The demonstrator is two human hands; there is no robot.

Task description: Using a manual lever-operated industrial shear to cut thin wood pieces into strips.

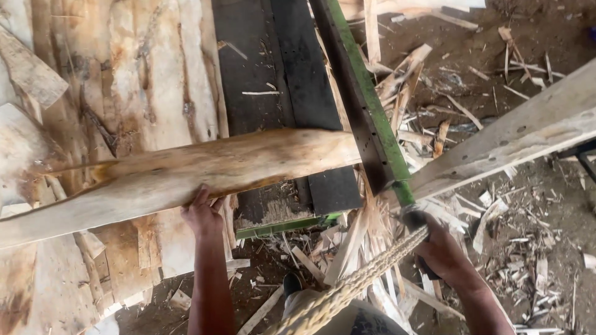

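Observation:
A long pale log slab (186,170) with bark edges lies across a dark machine bed (273,68), its right end against a green metal bar (366,99). My left hand (202,214) presses on the slab's near edge, fingers curled onto it. My right hand (444,251) grips the dark handle (413,217) at the near end of the green bar. A thick braided rope (354,285) runs from near that hand down toward my body.
Rough wooden slabs (124,68) are stacked at the left. A grey plank (515,133) runs up to the right from the bar. Wood offcuts and splinters (515,260) litter the dirt floor. A dark shoe (292,283) shows below.

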